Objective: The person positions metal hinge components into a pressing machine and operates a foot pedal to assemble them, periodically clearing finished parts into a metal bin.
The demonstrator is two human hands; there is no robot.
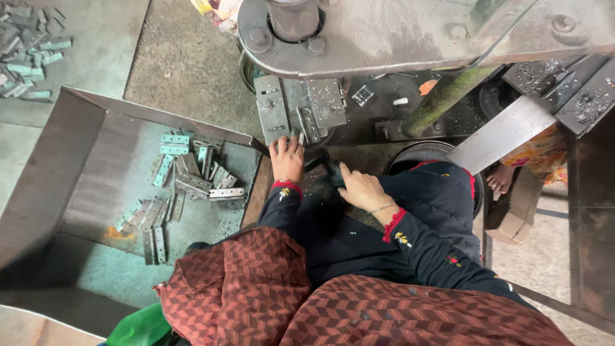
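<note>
My left hand point(287, 159) reaches forward to the steel die block point(298, 107) of a press, its fingertips touching the block's lower edge; whether a small part is pinched there is hidden. My right hand point(362, 188) rests lower on my dark lap, fingers bent, index pointing toward a dark piece near the press base. Whether it grips anything is unclear. Both arms wear dark sleeves with red embroidered cuffs.
A slanted metal tray point(96, 192) at left carries several flat hinge plates point(192, 170). More plates point(29, 54) lie piled on the floor at top left. The press head point(410, 32) overhangs above. A bare foot point(498, 182) and a cardboard box point(519, 211) sit at right.
</note>
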